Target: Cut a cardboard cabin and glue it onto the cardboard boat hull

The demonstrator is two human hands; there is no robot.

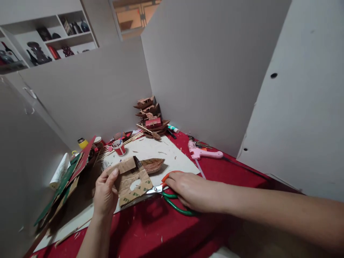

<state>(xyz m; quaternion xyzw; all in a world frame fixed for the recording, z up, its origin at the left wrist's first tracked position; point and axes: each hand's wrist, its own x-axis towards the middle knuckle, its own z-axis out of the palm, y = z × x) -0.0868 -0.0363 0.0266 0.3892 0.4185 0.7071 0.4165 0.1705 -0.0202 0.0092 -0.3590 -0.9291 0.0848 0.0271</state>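
Note:
Between its thumb and fingers, my left hand grips a piece of brown cardboard with green printing and an oval hole. My right hand is closed on the scissors, which have orange and green handles. Their metal blades point left and meet the cardboard's lower right edge; the tips are hidden behind it. Just beyond the cardboard lies a small brown model boat on the white board.
A pink glue gun lies on the red cloth at the right. Stacked model boats stand in the back corner. A red-and-white cup is behind the cardboard. Green and red sheets lean at the left.

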